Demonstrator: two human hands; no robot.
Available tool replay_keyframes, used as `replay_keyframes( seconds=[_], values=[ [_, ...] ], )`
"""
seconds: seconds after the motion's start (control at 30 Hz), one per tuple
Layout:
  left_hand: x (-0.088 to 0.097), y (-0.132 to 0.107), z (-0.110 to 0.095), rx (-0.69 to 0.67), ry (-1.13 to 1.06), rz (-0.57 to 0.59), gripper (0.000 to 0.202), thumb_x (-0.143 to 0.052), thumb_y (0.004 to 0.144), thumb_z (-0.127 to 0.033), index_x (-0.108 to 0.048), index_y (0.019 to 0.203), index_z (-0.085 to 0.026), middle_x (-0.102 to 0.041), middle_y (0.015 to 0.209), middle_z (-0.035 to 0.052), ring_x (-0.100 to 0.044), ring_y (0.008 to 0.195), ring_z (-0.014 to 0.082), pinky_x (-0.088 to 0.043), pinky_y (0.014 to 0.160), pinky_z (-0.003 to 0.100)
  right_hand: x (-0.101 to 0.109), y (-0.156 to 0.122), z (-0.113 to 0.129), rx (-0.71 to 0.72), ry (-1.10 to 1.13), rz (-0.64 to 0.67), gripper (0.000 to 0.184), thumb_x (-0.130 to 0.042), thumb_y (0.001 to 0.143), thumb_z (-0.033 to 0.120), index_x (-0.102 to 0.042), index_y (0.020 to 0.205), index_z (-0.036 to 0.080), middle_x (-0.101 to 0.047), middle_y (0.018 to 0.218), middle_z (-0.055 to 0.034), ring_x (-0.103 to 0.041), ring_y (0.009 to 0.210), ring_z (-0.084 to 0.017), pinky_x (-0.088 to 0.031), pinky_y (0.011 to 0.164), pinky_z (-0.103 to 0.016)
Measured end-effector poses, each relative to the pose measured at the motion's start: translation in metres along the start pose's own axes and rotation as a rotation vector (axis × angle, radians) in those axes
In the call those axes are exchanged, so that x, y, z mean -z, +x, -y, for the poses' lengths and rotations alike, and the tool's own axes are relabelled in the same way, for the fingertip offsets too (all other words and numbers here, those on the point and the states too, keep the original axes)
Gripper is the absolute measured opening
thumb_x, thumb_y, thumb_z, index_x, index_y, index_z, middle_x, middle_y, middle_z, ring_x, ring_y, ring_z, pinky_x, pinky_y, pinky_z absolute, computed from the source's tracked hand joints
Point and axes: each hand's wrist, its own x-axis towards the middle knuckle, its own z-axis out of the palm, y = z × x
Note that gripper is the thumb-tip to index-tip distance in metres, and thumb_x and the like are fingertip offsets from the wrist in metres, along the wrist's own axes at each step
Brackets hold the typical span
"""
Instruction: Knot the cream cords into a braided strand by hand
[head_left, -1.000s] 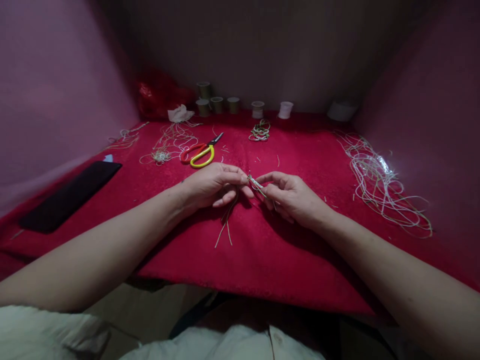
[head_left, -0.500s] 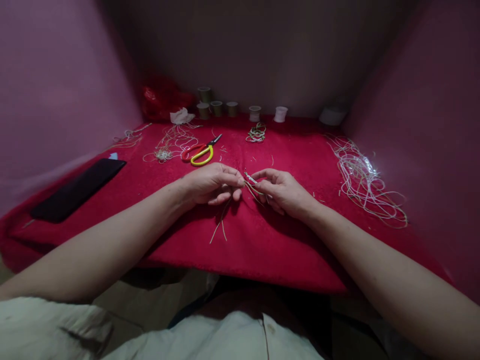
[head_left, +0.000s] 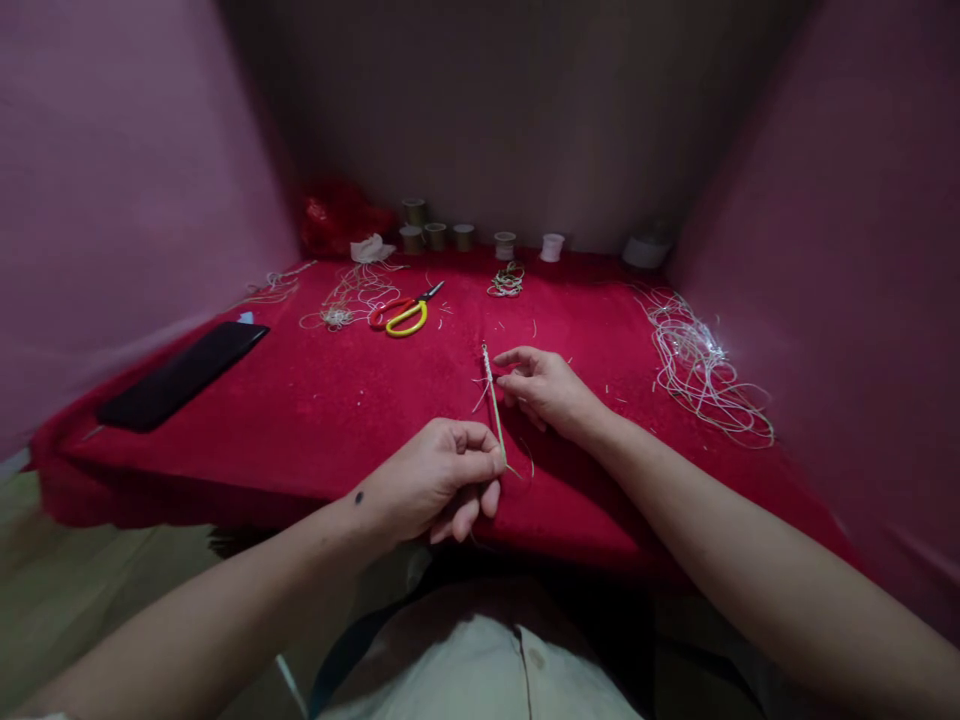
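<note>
A thin braided cord piece (head_left: 491, 395), pale green and white, runs taut between my two hands over the red tablecloth (head_left: 315, 400). My left hand (head_left: 439, 478) pinches its loose strands near the table's front edge. My right hand (head_left: 544, 385) pinches the cord farther up, just below the knotted end, which sticks up past my fingers. Short strand ends hang off beside the cord.
Red-and-yellow scissors (head_left: 401, 312) lie at the back left beside a tangle of cords (head_left: 341, 300). A large cord heap (head_left: 694, 360) lies to the right. Several spools (head_left: 461, 238) line the back wall, with a small cord bundle (head_left: 508, 282) before them. A black phone (head_left: 184, 372) rests at the left.
My left hand has pulled back toward me to the table's front edge, drawing the strands out straight. My right hand stayed holding the knotted part. The camera tilted, so the table looks farther away.
</note>
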Motion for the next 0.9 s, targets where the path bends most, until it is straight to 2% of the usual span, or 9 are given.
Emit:
replay_keyframes(
  seconds=[0.1, 0.17, 0.23, 0.33, 0.4, 0.47, 0.6, 0.8, 0.9],
  values=[
    [-0.002, 0.0, 0.001, -0.022, 0.024, -0.033, 0.023, -0.055, 0.083, -0.031, -0.053, 0.067, -0.015, -0.056, 0.045, -0.0028, -0.04, 0.026, 0.0042, -0.025, 0.024, 0.012, -0.005, -0.002, -0.006, 0.253, -0.303, -0.153, 0.038, -0.051, 0.079, 0.009, -0.056, 0.116, 0.015, -0.061, 0.075, -0.0021, -0.054, 0.057, -0.011, -0.045, 0.054, -0.024],
    [0.0, 0.0, 0.001, -0.029, 0.0, -0.025, 0.023, -0.057, 0.082, -0.031, -0.053, 0.066, -0.014, -0.057, 0.045, -0.0016, -0.04, 0.025, 0.0047, -0.026, 0.023, 0.012, -0.008, -0.005, -0.007, 0.407, -0.555, -0.198, 0.036, -0.049, 0.081, 0.01, -0.06, 0.115, 0.016, -0.063, 0.097, -0.0089, -0.059, 0.077, -0.016, -0.047, 0.071, -0.03],
    [0.002, 0.0, -0.001, -0.033, -0.054, -0.006, 0.022, -0.059, 0.08, -0.029, -0.052, 0.065, -0.014, -0.061, 0.05, 0.0005, -0.041, 0.025, 0.0045, -0.025, 0.023, 0.013, -0.01, -0.008, -0.006, 0.459, -0.698, -0.146, 0.031, -0.045, 0.086, 0.015, -0.064, 0.11, 0.017, -0.06, 0.108, -0.0117, -0.06, 0.086, -0.02, -0.047, 0.076, -0.033],
    [0.004, -0.001, -0.002, -0.04, -0.094, 0.008, 0.02, -0.06, 0.078, -0.026, -0.051, 0.065, -0.014, -0.063, 0.053, 0.0016, -0.042, 0.025, 0.0043, -0.025, 0.023, 0.012, -0.01, -0.016, 0.0, 0.454, -0.629, -0.155, 0.032, -0.046, 0.084, 0.013, -0.064, 0.11, 0.015, -0.061, 0.106, -0.0113, -0.059, 0.086, -0.018, -0.047, 0.078, -0.032],
    [0.004, -0.002, -0.002, -0.044, -0.1, 0.002, 0.02, -0.06, 0.079, -0.027, -0.051, 0.066, -0.014, -0.062, 0.054, 0.0011, -0.043, 0.026, 0.0045, -0.026, 0.023, 0.012, -0.01, -0.027, 0.008, 0.417, -0.48, -0.264, 0.037, -0.048, 0.078, 0.007, -0.062, 0.111, 0.013, -0.061, 0.104, -0.0113, -0.059, 0.083, -0.016, -0.048, 0.077, -0.03],
    [0.005, -0.003, 0.0, -0.044, -0.108, -0.003, 0.02, -0.061, 0.08, -0.028, -0.052, 0.068, -0.015, -0.062, 0.054, 0.0006, -0.043, 0.026, 0.0045, -0.026, 0.023, 0.012, -0.011, -0.045, 0.018, 0.268, -0.272, -0.271, 0.027, -0.05, 0.076, 0.009, -0.064, 0.099, 0.012, -0.065, 0.088, -0.0083, -0.059, 0.07, -0.013, -0.048, 0.064, -0.025],
    [0.006, -0.003, 0.004, -0.048, -0.089, 0.018, 0.022, -0.059, 0.083, -0.032, -0.054, 0.072, -0.014, -0.062, 0.054, 0.0006, -0.045, 0.028, 0.0046, -0.028, 0.025, 0.012, -0.015, -0.082, 0.032, -0.227, 0.193, 0.013, 0.019, -0.047, 0.081, 0.02, -0.057, 0.097, 0.015, -0.049, 0.043, 0.0059, -0.033, 0.028, -0.007, -0.024, 0.028, -0.018],
    [0.004, -0.003, 0.008, -0.08, -0.147, 0.037, 0.02, -0.059, 0.084, -0.031, -0.053, 0.074, -0.014, -0.06, 0.057, -0.002, -0.046, 0.031, 0.0041, -0.033, 0.027, 0.012, -0.023, -0.104, 0.026, -0.248, 0.284, -0.007, 0.015, -0.055, 0.081, 0.026, -0.054, 0.093, 0.016, -0.056, 0.058, 0.0039, -0.043, 0.032, -0.006, -0.028, 0.025, -0.016],
    [0.002, -0.004, 0.008, -0.091, -0.147, 0.022, 0.018, -0.06, 0.083, -0.028, -0.052, 0.074, -0.015, -0.059, 0.056, -0.0032, -0.048, 0.032, 0.0049, -0.034, 0.027, 0.013, -0.027, -0.102, 0.017, -0.222, 0.24, -0.008, 0.011, -0.054, 0.081, 0.026, -0.055, 0.086, 0.016, -0.051, 0.052, 0.0061, -0.039, 0.031, -0.005, -0.026, 0.027, -0.015]
  ],
)
